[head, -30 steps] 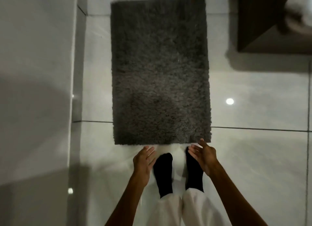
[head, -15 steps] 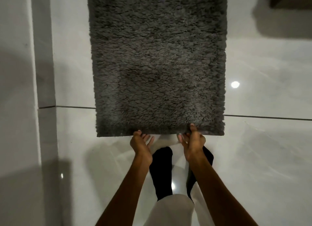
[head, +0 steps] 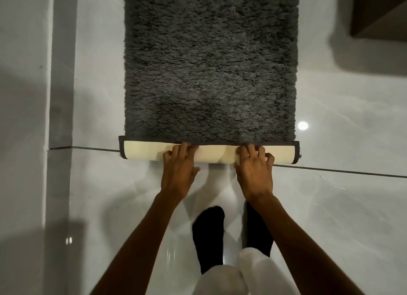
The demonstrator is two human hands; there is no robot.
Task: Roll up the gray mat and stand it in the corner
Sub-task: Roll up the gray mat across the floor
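The left hand point(head: 177, 169) and the right hand point(head: 255, 171) sit side by side, a little apart, fingers curled down and clamped on the turned-over near edge of the gray mat point(head: 211, 63). The mat lies flat on the pale tiled floor point(head: 341, 206), running away from the person, beside the wall point(head: 22, 96). Its near end forms a short roll showing cream backing point(head: 143, 150), just ahead of two black socks point(head: 208, 235).

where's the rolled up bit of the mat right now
In the head view the cream rolled edge lies low-centre on the tiled floor, under the left hand and right hand, ahead of the feet.
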